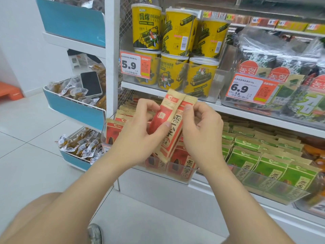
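Looks mid-restock to me: the clear bin point(177, 175) on the bottom shelf already holds rows of red packets, but two red sunflower-seed packets point(173, 124) aren't slotted in yet. They're held up just above that bin. The left hand point(140, 131) has its grip wrapped round the front one and the right hand point(202, 131) pinches the one behind. Their long axis is near upright, sealed tops up and leaning slightly right, printed faces toward the camera.

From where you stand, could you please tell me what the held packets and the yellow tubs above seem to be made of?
Packets: likely kraft-style paper, matte; tan, dull surface with creases, red print. A lining cannot be seen.
Tubs: probably paperboard or plastic under a glossy yellow wrap; soft highlights, pale lids.
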{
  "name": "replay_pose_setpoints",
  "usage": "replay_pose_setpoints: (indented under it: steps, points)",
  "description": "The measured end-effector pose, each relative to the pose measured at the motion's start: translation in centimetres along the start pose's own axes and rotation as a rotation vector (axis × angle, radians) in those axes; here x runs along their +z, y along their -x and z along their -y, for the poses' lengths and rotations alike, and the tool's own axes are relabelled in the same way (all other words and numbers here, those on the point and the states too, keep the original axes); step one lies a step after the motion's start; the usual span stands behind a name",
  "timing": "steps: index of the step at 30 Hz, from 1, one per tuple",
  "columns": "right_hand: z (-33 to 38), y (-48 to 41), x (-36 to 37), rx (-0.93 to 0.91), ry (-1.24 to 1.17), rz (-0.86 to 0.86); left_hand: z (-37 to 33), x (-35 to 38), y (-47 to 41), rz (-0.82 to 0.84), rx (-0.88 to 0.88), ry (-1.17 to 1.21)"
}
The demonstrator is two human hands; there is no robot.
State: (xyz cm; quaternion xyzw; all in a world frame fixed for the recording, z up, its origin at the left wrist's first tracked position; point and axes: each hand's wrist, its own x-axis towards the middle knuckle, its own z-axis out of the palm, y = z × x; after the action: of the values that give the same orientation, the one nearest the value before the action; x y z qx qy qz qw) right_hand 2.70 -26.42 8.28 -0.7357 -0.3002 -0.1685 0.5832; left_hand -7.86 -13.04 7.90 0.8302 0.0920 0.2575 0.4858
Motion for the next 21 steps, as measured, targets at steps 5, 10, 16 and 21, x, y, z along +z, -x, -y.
replay_pose_setpoints:
  steps: [5,10,16,21]
  points:
    - [0.9,-0.3,-0.7,0.256,-0.272,0.03,-0.9,-1.0,-0.5,0.005,-0.269,0.189]
    - [0.6,-0.5,-1.3,0.173,-0.006,0.158,-1.2,-1.6,-0.5,-0.068,-0.344,0.39]
    - [0.5,0.2,-1.2,-0.135,0.292,0.396,-0.9,-1.7,-0.6,-0.13,-0.399,0.523]
    - [-0.1,0.6,-1.0,-0.256,0.42,0.43,-0.3,-1.8,-1.0,-0.157,-0.383,0.594]
